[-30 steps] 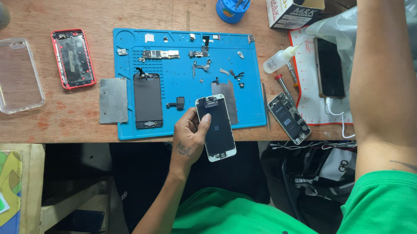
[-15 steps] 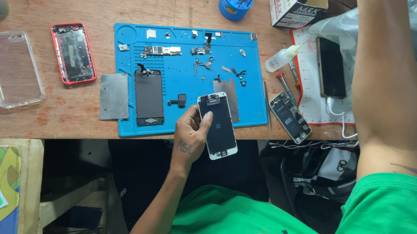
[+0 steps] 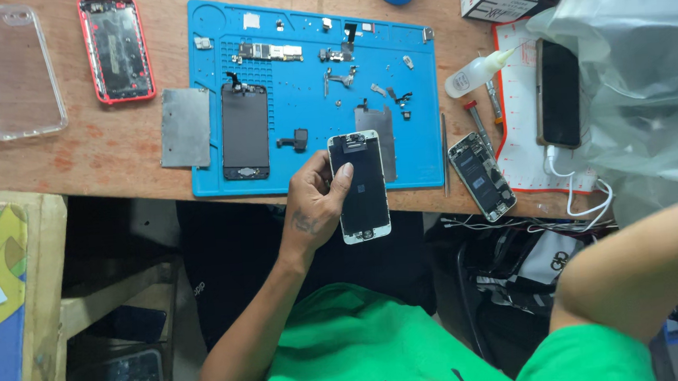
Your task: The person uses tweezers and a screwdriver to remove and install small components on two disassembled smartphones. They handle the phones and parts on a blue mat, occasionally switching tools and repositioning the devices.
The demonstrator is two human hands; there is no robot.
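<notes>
Left hand [image 3: 316, 208] pinches white-framed phone screen [image 3: 360, 186] by its long edges over bench front edge — light, thin, fragile glass; right hand out of frame.

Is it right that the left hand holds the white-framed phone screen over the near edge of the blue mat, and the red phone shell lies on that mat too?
Not quite. In the head view the left hand does hold the white-framed phone screen over the blue mat's near edge, but the red phone shell lies on the wooden table, left of the mat.
</notes>
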